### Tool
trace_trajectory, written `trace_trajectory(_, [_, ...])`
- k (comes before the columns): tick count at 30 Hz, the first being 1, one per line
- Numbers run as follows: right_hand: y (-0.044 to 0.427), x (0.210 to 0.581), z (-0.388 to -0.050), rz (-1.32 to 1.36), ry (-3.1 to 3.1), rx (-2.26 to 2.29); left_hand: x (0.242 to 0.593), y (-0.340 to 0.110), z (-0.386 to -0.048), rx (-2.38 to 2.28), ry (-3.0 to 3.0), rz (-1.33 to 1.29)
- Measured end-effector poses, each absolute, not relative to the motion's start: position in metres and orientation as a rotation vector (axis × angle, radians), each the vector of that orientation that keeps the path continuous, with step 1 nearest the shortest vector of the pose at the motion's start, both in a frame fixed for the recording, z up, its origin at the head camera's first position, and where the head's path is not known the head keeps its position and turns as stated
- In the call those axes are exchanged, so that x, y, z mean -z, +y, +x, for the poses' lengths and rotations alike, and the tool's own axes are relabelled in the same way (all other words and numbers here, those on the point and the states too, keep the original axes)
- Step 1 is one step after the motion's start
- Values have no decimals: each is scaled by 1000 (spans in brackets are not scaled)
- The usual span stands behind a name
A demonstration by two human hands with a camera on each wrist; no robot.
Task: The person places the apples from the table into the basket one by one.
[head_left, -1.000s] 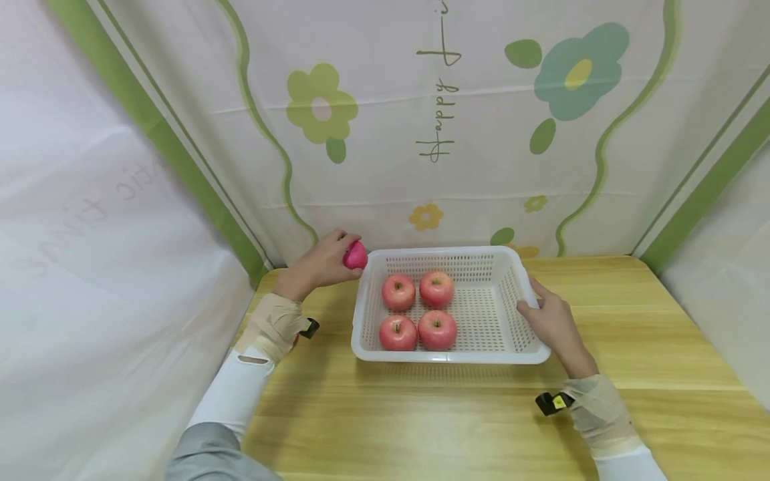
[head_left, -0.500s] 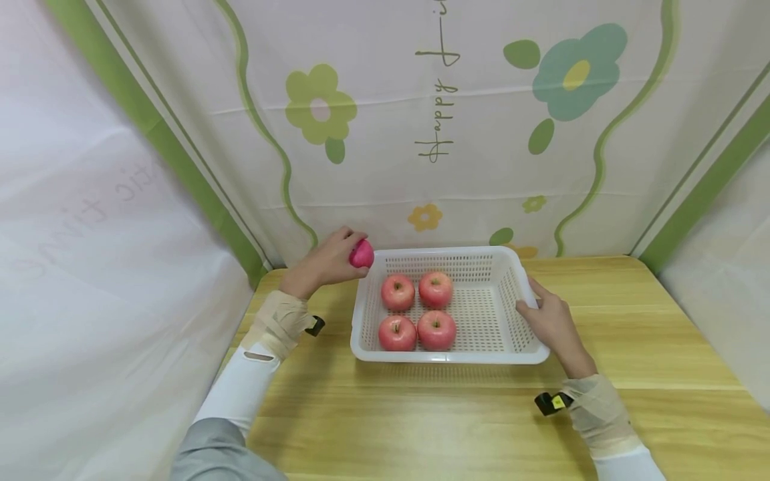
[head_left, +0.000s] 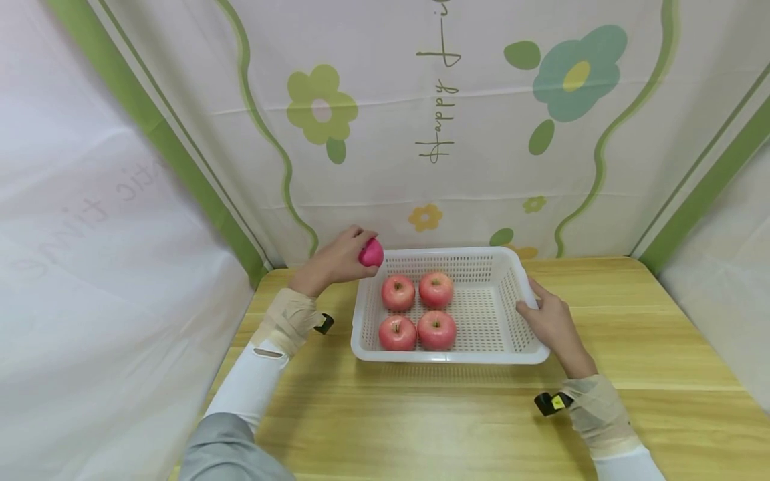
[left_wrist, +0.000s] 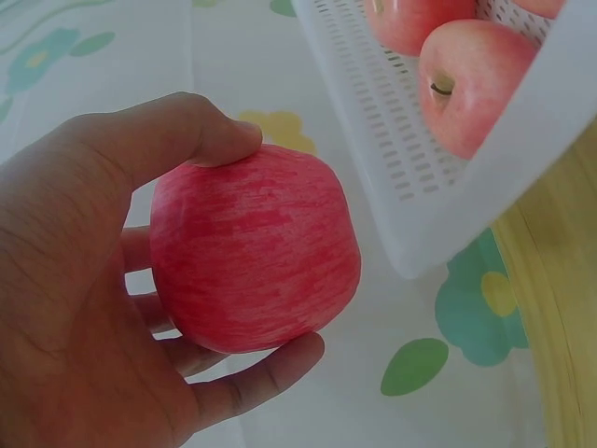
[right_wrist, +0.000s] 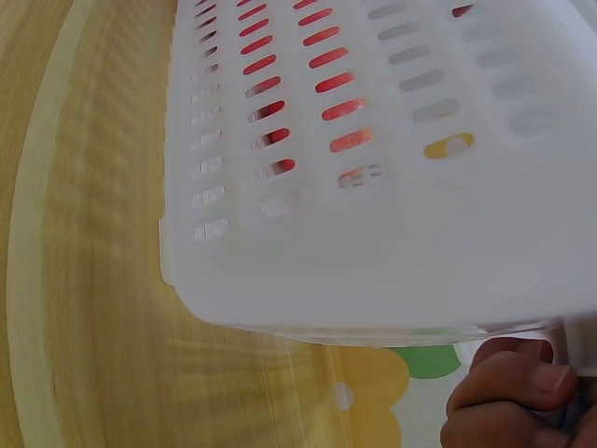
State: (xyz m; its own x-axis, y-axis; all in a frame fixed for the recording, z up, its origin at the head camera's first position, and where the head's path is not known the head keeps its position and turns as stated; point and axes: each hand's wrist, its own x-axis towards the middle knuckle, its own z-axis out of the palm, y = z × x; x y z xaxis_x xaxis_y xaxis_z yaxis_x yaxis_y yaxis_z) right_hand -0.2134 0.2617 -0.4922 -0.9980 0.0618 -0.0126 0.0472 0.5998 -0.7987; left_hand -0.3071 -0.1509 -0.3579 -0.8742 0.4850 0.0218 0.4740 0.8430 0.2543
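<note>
A deep pink-red apple point(head_left: 371, 253) is in my left hand point(head_left: 341, 260), above the back left corner of a white slotted plastic basket point(head_left: 445, 358). In the left wrist view, thumb and fingers curl round the streaky apple point(left_wrist: 256, 247), which is apart from the basket wall. Inside the basket, several paler red apples point(head_left: 436, 330) stand in two rows at the left end. My right hand point(head_left: 556, 324) grips the basket's right rim, thumb over the inner side. In the right wrist view its curled fingers point(right_wrist: 508, 397) show below the basket wall, partly cut off.
The basket stands on a light wooden table point(head_left: 445, 427), near its back edge. Behind rises a white cloth point(head_left: 385, 174) printed with flowers, and more cloth hangs at both sides. Black wrist cameras point(head_left: 550, 403) sit on both wrists.
My left hand has moved to the right with the apple, from beside the basket to over its back left corner. The right hand, the basket and the apples inside have stayed put.
</note>
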Motion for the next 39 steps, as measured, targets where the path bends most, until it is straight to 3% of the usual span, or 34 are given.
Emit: trace_trajectory(39, [262, 494, -216, -113, -2804, -1401, 356, -116, -312, -441, 2925, 845])
